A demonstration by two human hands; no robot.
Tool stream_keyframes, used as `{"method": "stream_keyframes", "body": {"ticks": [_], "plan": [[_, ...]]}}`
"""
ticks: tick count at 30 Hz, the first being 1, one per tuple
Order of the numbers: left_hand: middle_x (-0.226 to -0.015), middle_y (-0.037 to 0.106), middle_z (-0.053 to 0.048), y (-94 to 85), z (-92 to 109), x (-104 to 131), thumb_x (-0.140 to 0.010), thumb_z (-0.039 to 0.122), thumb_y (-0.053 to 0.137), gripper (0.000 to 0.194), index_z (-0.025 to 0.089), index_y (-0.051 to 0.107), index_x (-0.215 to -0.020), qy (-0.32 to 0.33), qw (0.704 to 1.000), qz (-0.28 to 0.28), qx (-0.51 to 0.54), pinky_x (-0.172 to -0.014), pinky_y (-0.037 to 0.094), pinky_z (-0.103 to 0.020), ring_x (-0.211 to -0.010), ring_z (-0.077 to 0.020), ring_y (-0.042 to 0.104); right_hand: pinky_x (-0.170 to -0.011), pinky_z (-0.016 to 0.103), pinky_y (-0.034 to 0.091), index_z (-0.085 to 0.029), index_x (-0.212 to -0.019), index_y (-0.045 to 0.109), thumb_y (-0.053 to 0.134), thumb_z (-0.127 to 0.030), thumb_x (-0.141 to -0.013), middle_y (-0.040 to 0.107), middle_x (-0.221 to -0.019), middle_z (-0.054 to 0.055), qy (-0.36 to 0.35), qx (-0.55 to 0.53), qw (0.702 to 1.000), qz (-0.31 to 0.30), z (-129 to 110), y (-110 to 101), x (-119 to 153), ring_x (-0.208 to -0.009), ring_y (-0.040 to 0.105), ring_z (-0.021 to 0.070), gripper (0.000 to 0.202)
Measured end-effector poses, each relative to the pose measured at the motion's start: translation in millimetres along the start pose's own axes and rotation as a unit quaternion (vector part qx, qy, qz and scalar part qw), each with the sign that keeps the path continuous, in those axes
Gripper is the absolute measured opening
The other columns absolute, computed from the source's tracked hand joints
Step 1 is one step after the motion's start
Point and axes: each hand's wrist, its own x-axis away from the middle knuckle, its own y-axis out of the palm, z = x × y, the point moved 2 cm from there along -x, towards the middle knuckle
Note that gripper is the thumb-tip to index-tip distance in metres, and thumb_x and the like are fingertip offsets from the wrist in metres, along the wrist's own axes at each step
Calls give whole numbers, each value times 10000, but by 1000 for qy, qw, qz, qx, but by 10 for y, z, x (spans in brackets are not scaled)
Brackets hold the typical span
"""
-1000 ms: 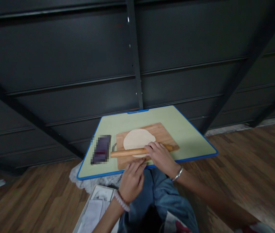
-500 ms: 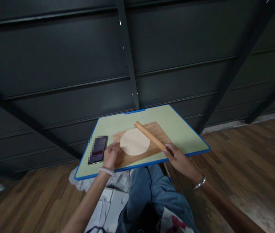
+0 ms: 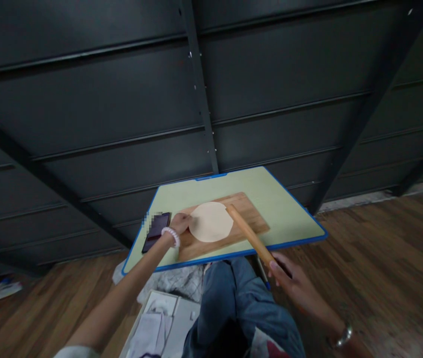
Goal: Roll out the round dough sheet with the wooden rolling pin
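A flat, pale round of dough (image 3: 210,222) lies on a wooden board (image 3: 247,209). My left hand (image 3: 181,223) is closed at the left edge of the round, its fingertips pinched on that edge. My right hand (image 3: 286,273) grips the near end of a wooden rolling pin (image 3: 251,234), beyond the front edge of the table. The pin slants away to the left, and its far end is at the right edge of the dough.
The board rests on a small pale green table (image 3: 282,204) with a blue rim. A phone (image 3: 157,231) lies at its left side. Beneath are my knees and a white box (image 3: 181,318); a dark panelled wall (image 3: 140,109) stands behind.
The right hand has drawn the rolling pin back toward me, off most of the dough. My left hand has moved up along the dough's left edge. The view has shifted slightly.
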Motion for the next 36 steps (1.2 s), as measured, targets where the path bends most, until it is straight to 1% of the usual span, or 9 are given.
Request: {"method": "stream_keyframes", "body": {"ticks": [8,12,17,19,22,25,28,31,36], "plan": [[-578,473,35,102,132,-39,-780,251,531,161,232,406,-681,142,981,49,-120,-606,403,-261,-636,-170,543,-556,283,465,-192,-1011,591,467,-605,-835,614,-689,5,34,-3,998,45,178,-136,178,-589,565,158,466],[-564,488,39,-156,531,-3,-841,329,480,125,215,467,-790,196,964,81,-163,-543,371,-239,-579,-165,538,-564,300,478,-178,-1057,563,484,-622,-817,624,-700,15,46,-18,995,86,237,-195,246,-586,565,166,511],[-717,656,-48,-401,1116,143,-897,389,424,221,206,543,-933,226,887,141,-376,-589,400,-263,-708,-219,645,-549,319,490,-162,-1027,563,535,-661,-746,640,-686,31,77,-53,988,124,258,-192,298,-569,571,178,573],[-817,688,-95,-263,1184,204,-928,380,364,274,199,535,-1041,222,852,120,-458,-635,433,-298,-787,-254,667,-542,322,493,-161,-1017,572,552,-666,-725,645,-677,34,84,-60,985,140,255,-177,298,-570,576,184,584],[-909,694,-145,198,1085,281,-944,287,315,315,165,486,-1180,238,822,37,-515,-705,465,-352,-869,-278,672,-553,325,505,-158,-1027,583,564,-664,-716,659,-701,44,88,-65,983,147,229,-163,300,-607,596,197,593],[-928,694,-157,737,905,370,-918,170,336,294,140,526,-1140,251,822,-37,-510,-734,476,-337,-890,-254,675,-578,321,515,-158,-1042,583,556,-659,-732,666,-735,51,86,-60,985,135,189,-185,327,-660,612,204,590],[-906,700,-138,1090,793,473,-921,207,369,274,154,538,-1130,260,826,-64,-496,-711,485,-329,-836,-241,682,-577,317,514,-160,-1060,575,542,-668,-741,659,-721,43,83,-48,984,149,175,-254,371,-644,607,196,601],[-903,693,-127,1142,743,528,-968,291,262,346,160,523,-1152,258,838,-51,-479,-719,489,-342,-816,-233,677,-575,310,514,-163,-1048,579,537,-662,-752,655,-727,47,81,-41,983,162,210,-323,399,-657,611,197,582],[-1200,595,-139,831,629,439,-942,317,355,337,152,533,-1175,313,837,-16,-448,-946,419,-390,-1120,-248,545,-564,305,507,-174,-1049,587,535,-619,-786,654,-748,51,78,-25,982,168,276,-342,343,-677,617,203,519]]}}
